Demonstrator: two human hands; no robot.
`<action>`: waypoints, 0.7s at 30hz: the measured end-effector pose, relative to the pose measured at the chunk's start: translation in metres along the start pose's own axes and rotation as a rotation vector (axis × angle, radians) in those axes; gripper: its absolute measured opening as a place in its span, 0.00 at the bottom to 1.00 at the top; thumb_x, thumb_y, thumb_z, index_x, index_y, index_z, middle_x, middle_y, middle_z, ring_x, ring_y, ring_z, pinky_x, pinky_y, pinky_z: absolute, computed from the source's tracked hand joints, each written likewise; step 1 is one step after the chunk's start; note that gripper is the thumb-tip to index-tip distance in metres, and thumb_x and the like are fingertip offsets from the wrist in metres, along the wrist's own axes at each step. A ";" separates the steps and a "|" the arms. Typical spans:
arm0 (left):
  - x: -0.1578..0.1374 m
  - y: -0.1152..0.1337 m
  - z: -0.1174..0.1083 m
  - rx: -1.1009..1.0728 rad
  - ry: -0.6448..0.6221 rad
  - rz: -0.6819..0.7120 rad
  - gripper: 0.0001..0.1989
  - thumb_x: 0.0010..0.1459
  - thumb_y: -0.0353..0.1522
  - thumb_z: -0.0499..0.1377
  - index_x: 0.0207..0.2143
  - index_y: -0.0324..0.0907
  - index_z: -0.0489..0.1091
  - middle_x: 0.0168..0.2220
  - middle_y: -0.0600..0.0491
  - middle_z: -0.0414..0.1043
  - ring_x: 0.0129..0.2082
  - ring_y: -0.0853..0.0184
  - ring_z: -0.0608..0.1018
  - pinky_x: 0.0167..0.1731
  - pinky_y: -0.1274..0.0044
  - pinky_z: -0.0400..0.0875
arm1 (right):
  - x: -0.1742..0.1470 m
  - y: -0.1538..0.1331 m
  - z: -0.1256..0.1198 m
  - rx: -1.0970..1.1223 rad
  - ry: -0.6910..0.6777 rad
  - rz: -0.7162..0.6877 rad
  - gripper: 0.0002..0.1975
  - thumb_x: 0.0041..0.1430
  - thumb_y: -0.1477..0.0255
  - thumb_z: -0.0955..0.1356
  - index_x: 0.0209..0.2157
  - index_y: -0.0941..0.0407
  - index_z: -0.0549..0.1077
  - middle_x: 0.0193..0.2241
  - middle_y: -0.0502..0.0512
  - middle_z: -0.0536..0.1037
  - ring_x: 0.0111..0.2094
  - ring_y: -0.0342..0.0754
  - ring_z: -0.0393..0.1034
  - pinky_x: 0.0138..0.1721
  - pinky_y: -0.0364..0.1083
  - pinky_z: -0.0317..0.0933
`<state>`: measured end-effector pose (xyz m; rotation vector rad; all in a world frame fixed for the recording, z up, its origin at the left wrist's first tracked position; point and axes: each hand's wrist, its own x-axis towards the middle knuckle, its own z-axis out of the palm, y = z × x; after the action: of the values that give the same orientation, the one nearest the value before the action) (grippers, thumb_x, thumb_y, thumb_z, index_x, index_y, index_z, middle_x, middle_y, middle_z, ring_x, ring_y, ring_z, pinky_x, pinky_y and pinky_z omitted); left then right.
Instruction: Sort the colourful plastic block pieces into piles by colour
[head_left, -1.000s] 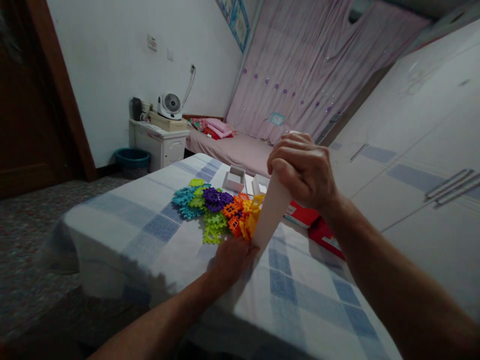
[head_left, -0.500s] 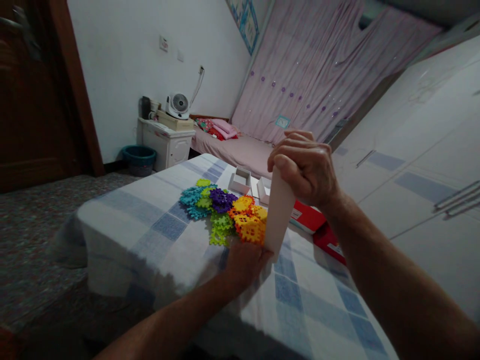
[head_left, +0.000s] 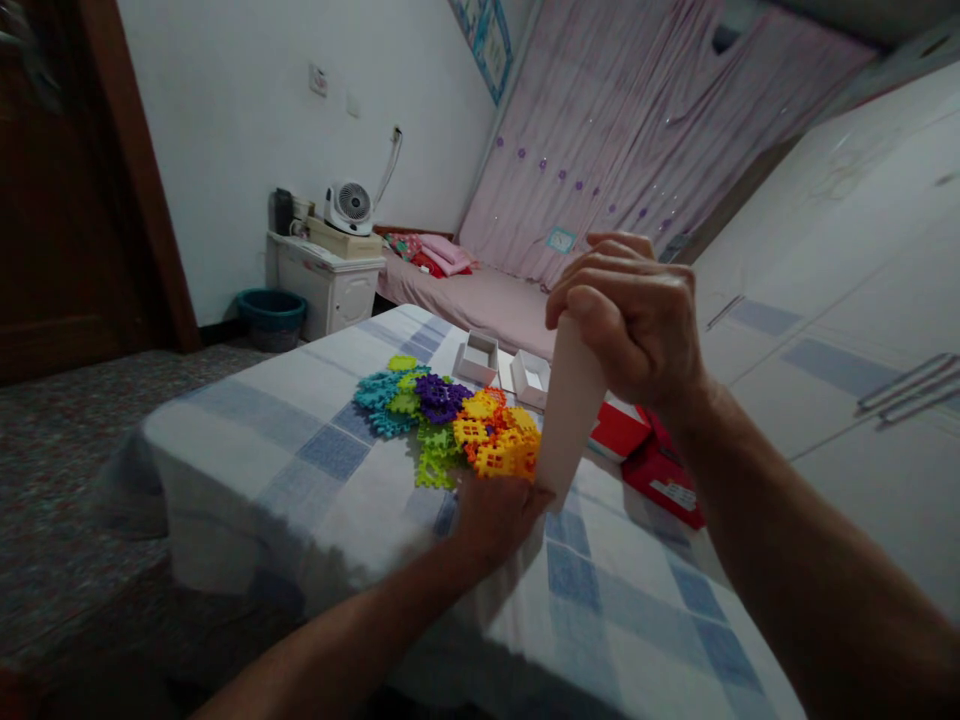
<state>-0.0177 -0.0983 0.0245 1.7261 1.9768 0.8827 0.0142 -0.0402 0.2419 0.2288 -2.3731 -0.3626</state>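
Note:
My right hand (head_left: 626, 310) is closed around the upper end of a white box (head_left: 568, 410), held tilted on its end over the tablecloth. Low down, my left hand (head_left: 499, 515) has its fingers on the box's bottom end, right by the cloth. Against the box's left side lies a heap of yellow and orange notched plastic pieces (head_left: 499, 440). Purple pieces (head_left: 442, 398), green pieces (head_left: 435, 455) and teal pieces (head_left: 386, 402) lie beside them in a loose pile. The box's far side is hidden from me.
A blue and white checked cloth (head_left: 285, 430) covers the table. Behind the pieces stand two small open white boxes (head_left: 478, 358). Red boxes (head_left: 660, 480) sit at the right, beyond my right forearm. Further back are a bed (head_left: 502, 300) and a cabinet with a fan (head_left: 349, 205).
The white box leans more, its top having shifted slightly right and up with my right hand. The yellow pieces beside it lie differently. The whole view has shifted a little.

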 end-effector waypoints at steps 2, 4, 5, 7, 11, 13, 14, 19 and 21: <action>0.000 0.000 -0.001 -0.015 0.051 0.023 0.25 0.65 0.46 0.44 0.37 0.44 0.77 0.38 0.47 0.79 0.39 0.60 0.79 0.41 0.69 0.67 | 0.004 -0.005 -0.007 -0.011 0.026 -0.013 0.23 0.68 0.64 0.55 0.21 0.51 0.68 0.23 0.51 0.73 0.29 0.47 0.68 0.50 0.55 0.57; -0.002 -0.002 0.001 -0.020 0.077 0.035 0.25 0.65 0.46 0.44 0.38 0.44 0.77 0.38 0.48 0.79 0.39 0.61 0.79 0.40 0.71 0.67 | 0.002 -0.007 -0.010 -0.009 0.028 -0.036 0.21 0.67 0.65 0.55 0.22 0.51 0.68 0.24 0.51 0.74 0.30 0.47 0.68 0.51 0.55 0.57; -0.004 -0.003 0.004 -0.020 0.064 0.040 0.25 0.65 0.45 0.44 0.38 0.44 0.77 0.38 0.48 0.79 0.38 0.61 0.79 0.40 0.72 0.67 | -0.001 -0.007 -0.009 -0.001 0.019 -0.040 0.21 0.67 0.66 0.55 0.22 0.51 0.68 0.24 0.51 0.74 0.30 0.47 0.68 0.51 0.55 0.57; -0.007 -0.004 0.009 -0.014 0.010 0.064 0.24 0.65 0.44 0.45 0.36 0.43 0.77 0.37 0.48 0.80 0.38 0.61 0.79 0.39 0.73 0.68 | -0.010 -0.005 -0.007 0.014 -0.002 -0.020 0.22 0.67 0.66 0.55 0.22 0.52 0.68 0.23 0.50 0.73 0.29 0.46 0.68 0.52 0.56 0.57; -0.007 0.001 0.013 -0.021 -0.017 0.130 0.22 0.65 0.43 0.46 0.38 0.44 0.77 0.38 0.50 0.79 0.38 0.62 0.79 0.38 0.74 0.68 | -0.022 -0.007 -0.013 -0.005 0.049 0.051 0.22 0.67 0.65 0.55 0.22 0.53 0.69 0.22 0.48 0.72 0.29 0.46 0.69 0.54 0.57 0.57; -0.004 0.005 0.012 -0.022 0.028 0.139 0.22 0.65 0.44 0.46 0.37 0.44 0.77 0.37 0.50 0.79 0.37 0.63 0.79 0.37 0.74 0.67 | -0.021 -0.013 -0.023 -0.033 0.076 0.046 0.21 0.67 0.67 0.56 0.22 0.52 0.69 0.23 0.48 0.72 0.30 0.46 0.70 0.55 0.57 0.56; -0.002 0.007 0.012 -0.026 0.055 0.146 0.22 0.65 0.44 0.46 0.36 0.45 0.77 0.36 0.50 0.79 0.36 0.63 0.79 0.36 0.74 0.67 | -0.021 -0.017 -0.029 -0.051 0.078 0.039 0.20 0.66 0.67 0.56 0.22 0.52 0.69 0.23 0.49 0.72 0.31 0.46 0.70 0.56 0.57 0.56; 0.000 0.008 0.022 -0.068 0.140 0.216 0.14 0.63 0.40 0.53 0.33 0.44 0.74 0.31 0.53 0.76 0.33 0.66 0.77 0.33 0.77 0.65 | -0.037 -0.032 -0.052 -0.100 0.064 0.044 0.17 0.65 0.68 0.57 0.25 0.50 0.71 0.25 0.49 0.74 0.32 0.48 0.72 0.58 0.59 0.55; 0.000 0.009 0.026 -0.066 0.197 0.298 0.09 0.62 0.35 0.55 0.34 0.44 0.73 0.33 0.53 0.74 0.35 0.67 0.76 0.33 0.78 0.65 | -0.060 -0.037 -0.065 -0.125 0.154 0.103 0.17 0.64 0.65 0.58 0.25 0.48 0.72 0.24 0.49 0.75 0.31 0.49 0.72 0.56 0.60 0.58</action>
<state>0.0054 -0.0920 0.0112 1.9942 1.8081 1.2475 0.1048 -0.0722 0.2383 0.0735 -2.1919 -0.4273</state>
